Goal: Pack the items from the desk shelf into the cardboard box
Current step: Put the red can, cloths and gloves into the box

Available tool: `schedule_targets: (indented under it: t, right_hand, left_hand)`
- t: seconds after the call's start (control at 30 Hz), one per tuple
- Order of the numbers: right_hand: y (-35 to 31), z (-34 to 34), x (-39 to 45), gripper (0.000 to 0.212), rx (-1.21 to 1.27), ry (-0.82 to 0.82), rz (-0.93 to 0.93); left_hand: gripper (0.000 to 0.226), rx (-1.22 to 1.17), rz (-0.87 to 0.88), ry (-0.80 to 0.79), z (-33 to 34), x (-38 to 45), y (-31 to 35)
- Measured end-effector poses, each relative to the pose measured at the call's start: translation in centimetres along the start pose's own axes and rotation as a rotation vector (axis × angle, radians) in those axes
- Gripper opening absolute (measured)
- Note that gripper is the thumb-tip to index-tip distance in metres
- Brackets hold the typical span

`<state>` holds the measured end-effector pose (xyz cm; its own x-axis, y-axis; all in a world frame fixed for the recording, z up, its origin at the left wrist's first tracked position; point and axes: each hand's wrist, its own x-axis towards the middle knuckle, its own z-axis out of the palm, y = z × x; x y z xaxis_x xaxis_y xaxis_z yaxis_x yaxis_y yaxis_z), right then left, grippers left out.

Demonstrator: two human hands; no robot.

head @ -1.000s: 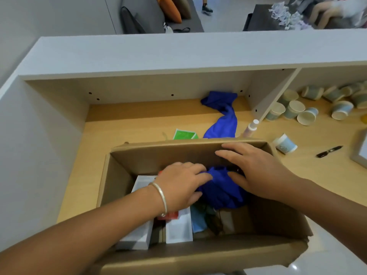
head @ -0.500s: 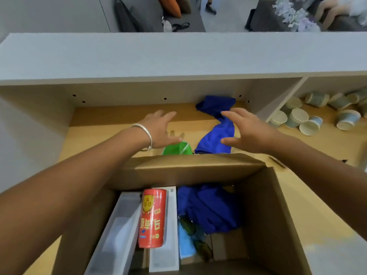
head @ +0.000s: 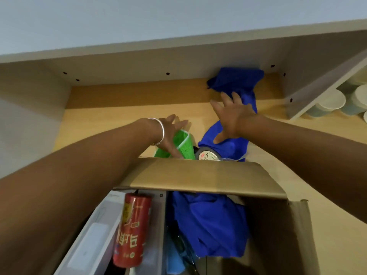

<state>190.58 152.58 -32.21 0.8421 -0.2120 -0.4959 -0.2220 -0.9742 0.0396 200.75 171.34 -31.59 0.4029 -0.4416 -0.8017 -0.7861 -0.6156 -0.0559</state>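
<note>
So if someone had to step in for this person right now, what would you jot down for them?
Left hand: on the green textured pouch behind the brown cardboard box, fingers around its edge.
Right hand: fingers spread, touching the blue cloth on the wooden desk shelf; no grip yet.
Done: red cylindrical can, white rectangular boxes and another crumpled blue cloth already lie in the box.
Left: pouch, shelf cloth and the round labelled tape roll by the box's far wall.
</note>
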Motion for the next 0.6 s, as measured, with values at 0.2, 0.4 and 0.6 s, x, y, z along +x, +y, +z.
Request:
schedule_targets:
  t: [0.2, 0.4, 0.6]
  right_hand:
    - [1.2, 0.6, 1.1, 0.139, -0.129, -0.035, 0.067]
    - [1.8, 2.0, 1.8, 0.135, -0.109, -0.150, 0.120]
    - [1.8, 2.6, 1.6, 0.105, -0.078, -0.123, 0.005]
  left_hand:
    - [0.115, 0.127, 0.208, 0.132, 1.8, 1.3, 2.5]
    - [0.045, 0.042, 0.359, 0.218, 1.9, 0.6, 3.7]
    - [0.028, -0.056, 0.358, 0.116, 1.7, -0.4, 3.0]
